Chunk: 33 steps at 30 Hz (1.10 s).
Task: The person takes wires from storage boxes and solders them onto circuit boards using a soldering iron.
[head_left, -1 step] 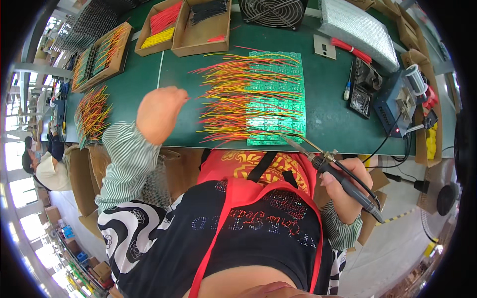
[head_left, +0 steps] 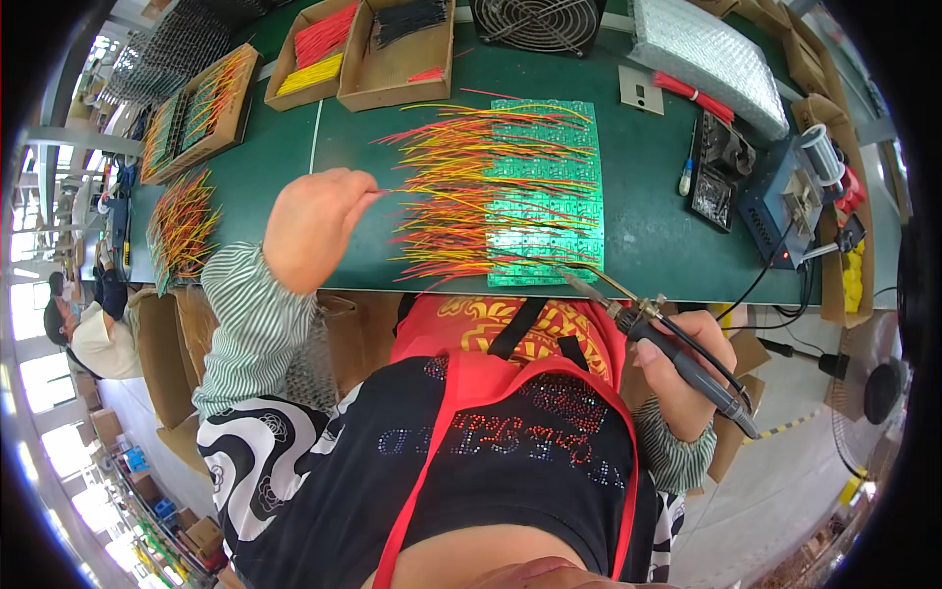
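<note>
My left hand [head_left: 319,221] is closed in a pinch left of the wire rows, its fingertips on the free end of a thin red wire [head_left: 392,190]. Many red and yellow wires [head_left: 446,196] lie across a panel of green circuit boards [head_left: 549,260], their loose ends pointing left. My right hand [head_left: 687,358] is wrapped round a grey soldering iron [head_left: 677,363] with a thin feed tube beside it. The iron's tip rests at or just above the panel's near edge; contact cannot be made out.
Behind stand cardboard boxes [head_left: 346,96] of red, yellow and black wires and a fan [head_left: 538,22]. A wired-board bundle [head_left: 183,231] lies left. At right are a soldering station [head_left: 775,211] with cables, a black tray [head_left: 713,201] and bubble wrap [head_left: 708,64]. A co-worker [head_left: 93,329] sits far left.
My left hand has shifted slightly right, and its fingertips now meet a wire end. My right hand and the soldering iron have hardly moved.
</note>
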Tool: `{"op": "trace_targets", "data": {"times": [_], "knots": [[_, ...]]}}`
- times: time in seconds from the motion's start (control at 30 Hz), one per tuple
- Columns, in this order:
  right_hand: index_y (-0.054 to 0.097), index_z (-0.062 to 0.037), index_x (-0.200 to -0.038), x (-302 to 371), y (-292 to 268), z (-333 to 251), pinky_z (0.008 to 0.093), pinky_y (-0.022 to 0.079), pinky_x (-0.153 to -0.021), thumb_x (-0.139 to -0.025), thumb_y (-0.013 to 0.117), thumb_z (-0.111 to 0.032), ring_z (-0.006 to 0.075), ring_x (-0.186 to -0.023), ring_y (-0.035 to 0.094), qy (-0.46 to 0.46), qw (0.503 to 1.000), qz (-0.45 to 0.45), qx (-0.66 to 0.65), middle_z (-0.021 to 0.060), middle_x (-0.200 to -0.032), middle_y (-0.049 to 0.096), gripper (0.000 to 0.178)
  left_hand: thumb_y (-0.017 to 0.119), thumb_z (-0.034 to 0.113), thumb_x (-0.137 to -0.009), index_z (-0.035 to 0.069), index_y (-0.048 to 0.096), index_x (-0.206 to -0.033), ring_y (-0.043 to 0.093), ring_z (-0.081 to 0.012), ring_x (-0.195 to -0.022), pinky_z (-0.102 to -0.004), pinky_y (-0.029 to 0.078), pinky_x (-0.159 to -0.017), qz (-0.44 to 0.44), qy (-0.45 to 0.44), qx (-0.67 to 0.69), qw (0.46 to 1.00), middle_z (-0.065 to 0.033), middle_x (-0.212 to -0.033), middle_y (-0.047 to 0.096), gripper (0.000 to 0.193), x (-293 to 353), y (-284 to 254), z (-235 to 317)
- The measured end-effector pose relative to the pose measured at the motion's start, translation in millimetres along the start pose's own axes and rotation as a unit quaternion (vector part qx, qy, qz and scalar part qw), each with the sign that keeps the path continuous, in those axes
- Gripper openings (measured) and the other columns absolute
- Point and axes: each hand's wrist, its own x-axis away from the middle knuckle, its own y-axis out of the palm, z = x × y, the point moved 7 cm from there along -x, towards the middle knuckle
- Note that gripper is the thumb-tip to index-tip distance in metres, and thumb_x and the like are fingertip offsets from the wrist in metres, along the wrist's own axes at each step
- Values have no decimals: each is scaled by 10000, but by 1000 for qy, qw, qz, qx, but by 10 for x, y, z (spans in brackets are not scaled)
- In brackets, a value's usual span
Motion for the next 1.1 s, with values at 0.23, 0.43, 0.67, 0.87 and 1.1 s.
{"op": "trace_targets", "data": {"times": [0.23, 0.43, 0.67, 0.87, 1.1], "knots": [[598, -22, -802, 34, 18, -106, 246, 464, -557, -688, 712, -66, 98, -572, 582, -40, 998, -21, 32, 39, -663, 633, 167, 611, 118, -818, 33, 605, -824, 584, -281, -712, -362, 462, -635, -35, 105, 300, 947, -95, -764, 600, 86, -144, 204, 969], [598, -21, -795, 18, 107, -142, 243, 463, -546, -684, 726, -82, 100, -568, 590, -32, 997, -29, 57, 40, -661, 633, 180, 622, 142, -810, 34, 598, -809, 572, -278, -724, -374, 446, -611, -72, 89, 299, 947, -96, -771, 574, 110, -197, 536, 1013], [602, -33, -775, -41, 152, -120, 240, 455, -533, -673, 739, -103, 98, -551, 582, -55, 996, -35, 61, 31, -647, 624, 185, 618, 145, -794, 34, 595, -785, 570, -289, -723, -394, 449, -622, -83, 81, 298, 947, -105, -762, 569, 113, -231, 536, 1018], [604, -40, -770, -84, 193, -95, 245, 453, -528, -665, 745, -115, 101, -542, 578, -43, 996, -41, 64, 28, -646, 624, 191, 633, 126, -790, 30, 593, -790, 561, -279, -689, -380, 435, -589, -86, 85, 308, 944, -106, -740, 558, 104, -244, 549, 1000], [606, -39, -771, -65, 150, -70, 248, 453, -530, -658, 749, -133, 110, -538, 577, -38, 997, -32, 67, 29, -644, 620, 206, 636, 128, -787, 34, 595, -778, 556, -275, -688, -379, 430, -588, -86, 101, 310, 942, -103, -727, 550, 103, -257, 562, 1004]]}}
